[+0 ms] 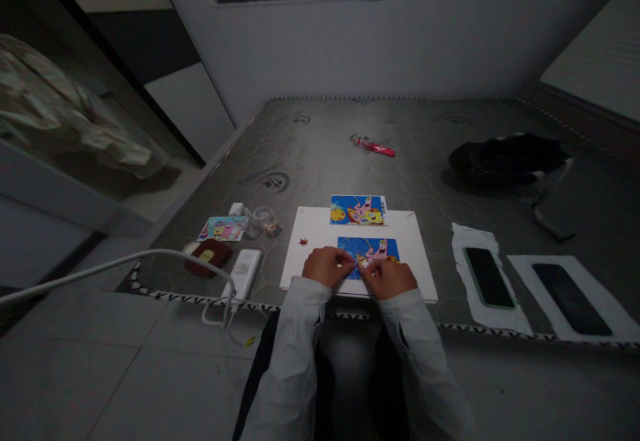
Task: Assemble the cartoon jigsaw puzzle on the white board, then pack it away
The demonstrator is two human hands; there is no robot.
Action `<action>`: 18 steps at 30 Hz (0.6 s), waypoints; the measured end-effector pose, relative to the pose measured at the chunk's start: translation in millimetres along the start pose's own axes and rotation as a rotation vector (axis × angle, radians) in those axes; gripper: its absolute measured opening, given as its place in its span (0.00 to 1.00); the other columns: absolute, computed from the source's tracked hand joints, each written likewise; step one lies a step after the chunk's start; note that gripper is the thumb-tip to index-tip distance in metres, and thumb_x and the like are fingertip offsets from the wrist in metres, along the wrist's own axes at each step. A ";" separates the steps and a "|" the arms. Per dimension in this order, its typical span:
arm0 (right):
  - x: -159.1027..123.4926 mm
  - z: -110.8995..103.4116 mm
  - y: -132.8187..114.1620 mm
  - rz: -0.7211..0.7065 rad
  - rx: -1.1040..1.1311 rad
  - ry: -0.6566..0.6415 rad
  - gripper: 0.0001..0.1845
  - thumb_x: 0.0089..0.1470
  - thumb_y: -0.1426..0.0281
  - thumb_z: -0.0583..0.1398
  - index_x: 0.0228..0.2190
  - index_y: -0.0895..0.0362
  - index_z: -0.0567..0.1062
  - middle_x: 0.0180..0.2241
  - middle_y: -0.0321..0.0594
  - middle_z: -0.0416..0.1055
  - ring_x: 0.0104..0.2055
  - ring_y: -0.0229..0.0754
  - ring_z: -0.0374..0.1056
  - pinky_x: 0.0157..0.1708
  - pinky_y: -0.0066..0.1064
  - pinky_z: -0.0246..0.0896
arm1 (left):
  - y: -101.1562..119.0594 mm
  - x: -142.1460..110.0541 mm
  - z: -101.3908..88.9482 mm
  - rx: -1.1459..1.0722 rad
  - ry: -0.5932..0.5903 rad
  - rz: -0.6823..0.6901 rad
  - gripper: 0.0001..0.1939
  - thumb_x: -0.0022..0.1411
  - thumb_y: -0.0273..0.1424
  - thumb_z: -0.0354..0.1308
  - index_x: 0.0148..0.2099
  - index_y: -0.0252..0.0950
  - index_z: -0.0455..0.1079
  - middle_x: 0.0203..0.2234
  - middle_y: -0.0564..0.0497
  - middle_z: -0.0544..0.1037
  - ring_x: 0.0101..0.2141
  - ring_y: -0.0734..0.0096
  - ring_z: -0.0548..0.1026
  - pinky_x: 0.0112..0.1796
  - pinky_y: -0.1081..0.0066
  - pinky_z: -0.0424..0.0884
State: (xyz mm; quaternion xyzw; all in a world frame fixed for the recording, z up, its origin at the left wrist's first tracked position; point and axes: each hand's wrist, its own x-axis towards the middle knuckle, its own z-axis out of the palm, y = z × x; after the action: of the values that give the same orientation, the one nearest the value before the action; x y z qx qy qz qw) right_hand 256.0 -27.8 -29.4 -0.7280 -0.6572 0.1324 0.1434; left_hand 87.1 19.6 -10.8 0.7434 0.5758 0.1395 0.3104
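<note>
Both hands meet over a blue cartoon picture [345, 244], which looks like a jigsaw puzzle lying on a white board [420, 254]. My left hand [325, 266] rests at its left part, thumb and fingertips pinched together. Across from it, my right hand [393, 278] is closed in a pinch over the lower right part. The fingertips almost touch each other; whatever is between them is too small to make out. Above the puzzle lies a card [357, 210] printed with a matching picture. A small reddish piece [303, 242] sits apart on the board's left side.
Left of the board are a white power bank [243, 274] with a cable, a brown case [207, 256], a cartoon card [223, 228] and a clear container [265, 218]. Two phones [489, 277] lie on white sheets at right. Farther back are a red wrapper [375, 146] and a black bag [510, 159].
</note>
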 end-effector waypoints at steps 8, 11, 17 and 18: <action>0.2 -5.7 -1.7 -0.001 0.006 0.005 0.15 0.51 0.56 0.60 0.22 0.51 0.79 0.22 0.39 0.75 0.27 0.42 0.69 0.28 0.32 0.52 | -0.8 0.5 1.0 -0.010 0.008 0.000 0.08 0.52 0.37 0.64 0.36 0.45 0.81 0.31 0.54 0.83 0.35 0.66 0.78 0.39 0.70 0.70; 0.8 -8.5 1.6 0.041 0.061 0.043 0.14 0.51 0.56 0.60 0.23 0.51 0.78 0.21 0.36 0.73 0.23 0.39 0.66 0.26 0.30 0.49 | -2.0 0.3 1.9 -0.038 0.018 0.024 0.08 0.52 0.37 0.64 0.36 0.44 0.81 0.30 0.54 0.83 0.35 0.67 0.78 0.39 0.70 0.70; 3.0 -3.8 5.2 -0.037 0.077 0.017 0.12 0.44 0.57 0.64 0.19 0.50 0.77 0.22 0.35 0.74 0.25 0.39 0.66 0.26 0.29 0.50 | -6.5 0.1 -5.6 -0.173 0.120 0.008 0.08 0.54 0.37 0.63 0.36 0.42 0.80 0.32 0.54 0.83 0.35 0.70 0.78 0.39 0.72 0.70; 2.9 -3.9 5.0 -0.038 0.088 0.016 0.12 0.43 0.57 0.65 0.19 0.51 0.77 0.22 0.35 0.73 0.25 0.39 0.66 0.26 0.29 0.51 | -9.0 0.1 -8.9 -0.177 0.179 -0.016 0.08 0.55 0.37 0.63 0.36 0.42 0.80 0.32 0.54 0.83 0.35 0.70 0.78 0.40 0.73 0.70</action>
State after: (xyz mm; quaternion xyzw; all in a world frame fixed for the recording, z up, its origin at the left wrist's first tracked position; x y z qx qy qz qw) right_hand 262.4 -25.5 -27.7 -0.7094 -0.6634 0.1525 0.1830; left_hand 75.2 23.6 -9.6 0.6931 0.5926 0.2531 0.3231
